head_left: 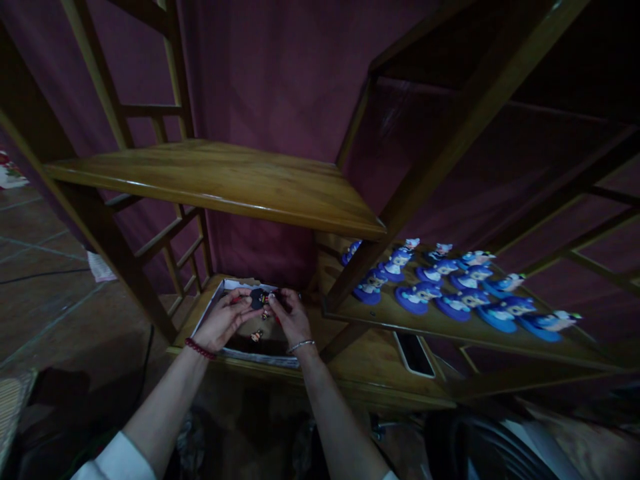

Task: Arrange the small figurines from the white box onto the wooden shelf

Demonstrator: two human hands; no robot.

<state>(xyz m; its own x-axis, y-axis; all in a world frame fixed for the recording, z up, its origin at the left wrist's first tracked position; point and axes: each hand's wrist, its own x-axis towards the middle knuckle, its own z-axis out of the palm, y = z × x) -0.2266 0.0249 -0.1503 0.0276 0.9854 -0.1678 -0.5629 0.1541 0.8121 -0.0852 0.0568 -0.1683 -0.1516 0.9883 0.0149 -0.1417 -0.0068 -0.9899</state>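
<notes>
Over a shallow cardboard box [285, 361] on the lower shelf, my two hands meet around a small figurine [266, 299] with a round black base [257, 299]. My left hand [227, 320] pinches the black base between thumb and fingers. Closed on the figurine's body from the other side is my right hand [291, 317]. Below them in the box lies a small figurine [257, 335], with another little figure [265, 315] just above it. Fine details of the held piece are too dark and small to make out.
Several blue-and-purple figurines [419, 295] stand in rows on the shelf to the right. A phone-like dark rectangle with a white rim [415, 354] lies on the lower board. Above my hands juts a wooden shelf [215, 177]; a slanted post [360, 273] rises right of the box.
</notes>
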